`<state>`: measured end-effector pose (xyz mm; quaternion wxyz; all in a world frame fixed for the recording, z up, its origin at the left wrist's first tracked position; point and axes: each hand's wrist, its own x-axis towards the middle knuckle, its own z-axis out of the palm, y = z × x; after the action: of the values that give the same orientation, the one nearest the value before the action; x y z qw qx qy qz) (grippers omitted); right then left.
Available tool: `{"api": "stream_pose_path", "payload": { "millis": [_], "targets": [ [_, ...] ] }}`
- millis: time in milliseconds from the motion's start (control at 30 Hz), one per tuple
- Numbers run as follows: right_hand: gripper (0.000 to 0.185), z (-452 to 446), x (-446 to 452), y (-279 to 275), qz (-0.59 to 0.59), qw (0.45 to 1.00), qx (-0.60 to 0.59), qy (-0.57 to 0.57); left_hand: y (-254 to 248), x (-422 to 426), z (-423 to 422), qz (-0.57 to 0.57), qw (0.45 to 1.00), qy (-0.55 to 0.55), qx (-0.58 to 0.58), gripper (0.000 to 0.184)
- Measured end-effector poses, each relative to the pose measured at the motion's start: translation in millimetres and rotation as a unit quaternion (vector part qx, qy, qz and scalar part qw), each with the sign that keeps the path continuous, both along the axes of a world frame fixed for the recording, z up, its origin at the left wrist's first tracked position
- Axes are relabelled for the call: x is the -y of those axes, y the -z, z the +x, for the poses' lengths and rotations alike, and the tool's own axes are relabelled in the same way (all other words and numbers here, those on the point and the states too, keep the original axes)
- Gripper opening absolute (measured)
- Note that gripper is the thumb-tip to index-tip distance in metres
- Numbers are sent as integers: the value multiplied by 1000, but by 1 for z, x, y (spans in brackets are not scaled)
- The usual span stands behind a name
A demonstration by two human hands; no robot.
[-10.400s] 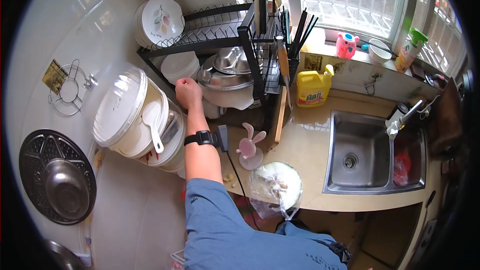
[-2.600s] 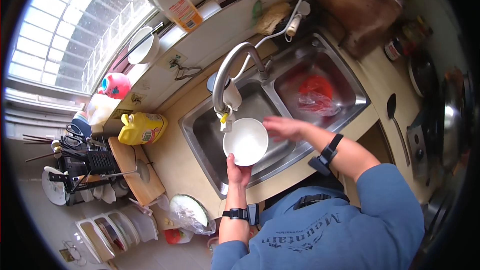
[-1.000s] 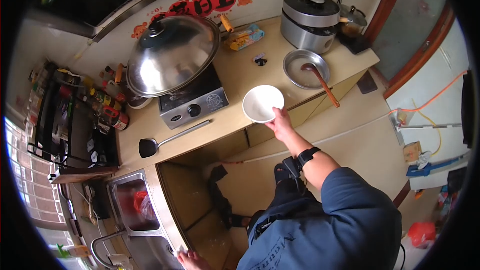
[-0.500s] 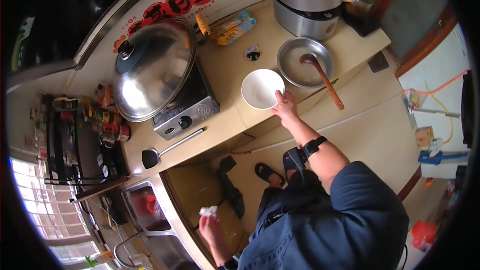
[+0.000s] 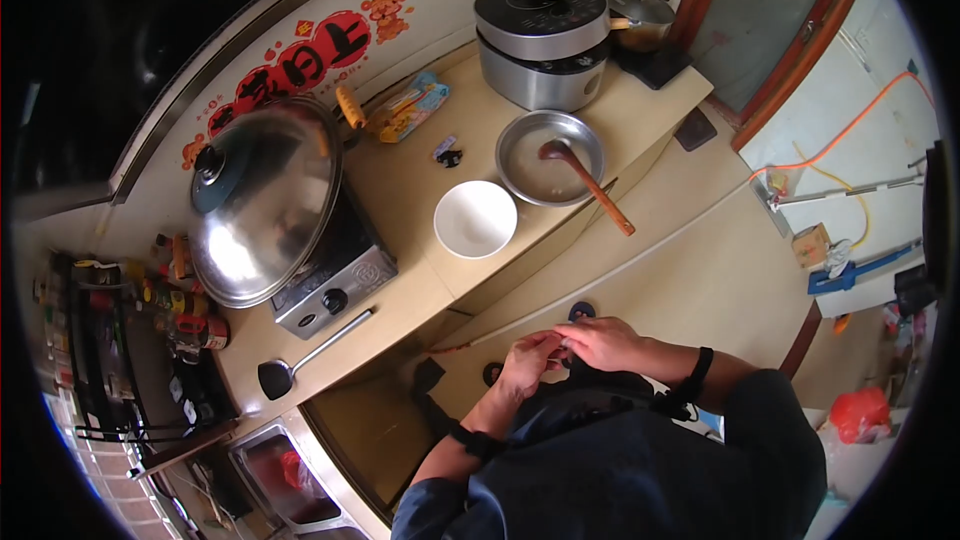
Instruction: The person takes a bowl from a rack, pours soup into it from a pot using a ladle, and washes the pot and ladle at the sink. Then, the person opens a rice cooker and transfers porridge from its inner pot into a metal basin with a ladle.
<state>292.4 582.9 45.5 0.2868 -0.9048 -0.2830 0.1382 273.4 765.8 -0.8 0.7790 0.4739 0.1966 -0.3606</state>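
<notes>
My left hand [image 5: 532,362] and my right hand [image 5: 603,343] meet in front of my body, fingers bent and touching; what may be between them is too small to make out. Beyond them, at the counter's front edge, a white bowl [image 5: 475,219] stands upright. Right behind it sits a metal pan [image 5: 549,157] with a brown wooden spoon [image 5: 600,202] resting in it, the handle sticking out over the edge.
A domed lid [image 5: 265,205] covers a wok on the stove [image 5: 335,292]. A spatula [image 5: 318,352] lies in front. The rice cooker [image 5: 545,40] and a small pot [image 5: 640,15] stand at the far end. The sink [image 5: 285,475] is at lower left.
The white bowl, held in my right hand before, now stands on the counter, let go. Both hands have come together near my body. The white crumpled thing in my left hand no longer shows.
</notes>
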Motion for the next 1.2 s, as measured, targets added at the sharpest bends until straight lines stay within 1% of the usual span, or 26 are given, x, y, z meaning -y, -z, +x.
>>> {"api": "stream_pose_path", "payload": {
  "millis": [33, 67, 100, 133, 200, 233, 267, 333, 400, 433, 467, 533, 600, 633, 667, 733, 767, 800, 833, 867, 933, 1000, 1067, 1133, 1167, 1200],
  "targets": [
    [30, 1, 18, 6, 11, 999, 13, 27, 0, 8, 3, -1, 1000, 2, 0, 16],
    [28, 5, 41, 21, -19, 998, -31, 42, 1, 14, 6, 7, 998, 52, 20, 19],
    [28, 11, 65, 40, -39, 995, -36, 86, 2, 20, 10, 17, 994, 98, 38, 22],
    [29, 25, 88, 50, -79, 981, -100, 144, 3, 23, 15, 19, 995, 89, 35, 22],
    [29, 59, 136, 69, -71, 968, -58, 234, 6, 16, 30, 67, 996, 17, 63, 27],
    [28, 83, 153, 75, -45, 965, -12, 256, 12, 8, 44, 76, 995, -68, 17, 29],
    [27, 110, 166, 76, -26, 958, 3, 287, 22, -3, 61, 86, 984, -154, -31, 31],
    [25, 169, 184, 76, 2, 945, 39, 325, 46, -31, 86, 66, 959, -276, -2, 36],
    [25, 224, 184, 67, 15, 938, 71, 338, 28, -28, 113, 73, 913, -402, 12, 43],
    [25, 248, 180, 61, 17, 936, 84, 342, 25, -29, 126, 71, 913, -402, 13, 54],
    [25, 269, 177, 65, 24, 939, 76, 335, 24, -28, 135, 81, 909, -408, 11, 54],
    [28, 305, 176, 73, 35, 938, 168, 301, 25, -20, 150, 89, 903, -418, 36, 51],
    [32, 330, 173, 86, 22, 948, 151, 281, 50, -23, 158, 100, 895, -432, 44, 50],
    [39, 334, 173, 83, -31, 960, 127, 249, 60, -25, 160, 108, 888, -445, 50, 49],
    [47, 332, 170, 69, -88, 959, 122, 242, 58, -25, 158, 70, 885, -457, 52, 50],
    [53, 330, 174, 57, -48, 952, 107, 282, 48, -21, 147, 46, 869, -488, 67, 54],
    [53, 328, 186, 57, -55, 949, 109, 289, 46, -24, 138, -41, 838, -540, 58, 49],
    [54, 322, 197, 58, -23, 949, 106, 295, 39, -26, 125, -57, 832, -545, 92, 46],
    [55, 315, 206, 61, 12, 949, 104, 299, 16, -19, 115, -58, 823, -558, 91, 47],
    [55, 306, 216, 63, 13, 947, 107, 302, 6, -21, 100, -75, 824, -547, 129, 53],
    [57, 280, 242, 74, 3, 950, 30, 310, -27, -7, 86, -106, 792, -576, 173, 60],
    [58, 258, 266, 100, -14, 949, 15, 315, -34, -15, 60, -78, 808, -550, 199, 67],
    [59, 238, 277, 114, -27, 946, -5, 323, -33, -28, 36, 48, 836, -519, 173, 62],
    [59, 225, 283, 120, -44, 947, -34, 316, -51, -37, 17, 168, 847, -476, 168, 63],
    [60, 222, 282, 124, -61, 943, -35, 324, -67, -37, 4, 131, 840, -504, 153, 66],
    [60, 219, 279, 129, -77, 939, -37, 332, -100, -34, -3, 94, 830, -532, 140, 68]
  ]
}}
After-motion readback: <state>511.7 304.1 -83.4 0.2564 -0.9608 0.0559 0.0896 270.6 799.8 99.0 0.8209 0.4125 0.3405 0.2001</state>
